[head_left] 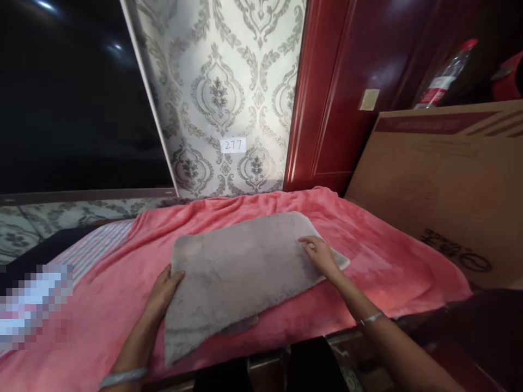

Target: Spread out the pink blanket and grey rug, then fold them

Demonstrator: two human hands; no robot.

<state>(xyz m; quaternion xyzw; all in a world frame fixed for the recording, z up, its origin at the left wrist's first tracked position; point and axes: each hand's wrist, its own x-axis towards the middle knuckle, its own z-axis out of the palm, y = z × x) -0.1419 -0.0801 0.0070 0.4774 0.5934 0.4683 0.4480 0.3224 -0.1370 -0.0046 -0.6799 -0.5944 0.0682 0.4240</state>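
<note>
A grey plush mat (237,261) lies over a pink blanket (392,261), its near left corner hanging lowest and a pale edge showing at the right. My left hand (165,288) is closed on the mat's left edge, thumb on top and the other fingers partly hidden. Near the right end, my right hand (321,255) touches the mat with its fingers bent together, seemingly pinching the plush. A silvery bracelet circles each wrist.
A large cardboard box (449,179) stands on the right, with a red-capped bottle (443,81) on top. A dark TV screen (77,98) is at the left. Striped cloth (100,242) shows beside the blanket. Behind are patterned wallpaper and a dark red panel (347,92).
</note>
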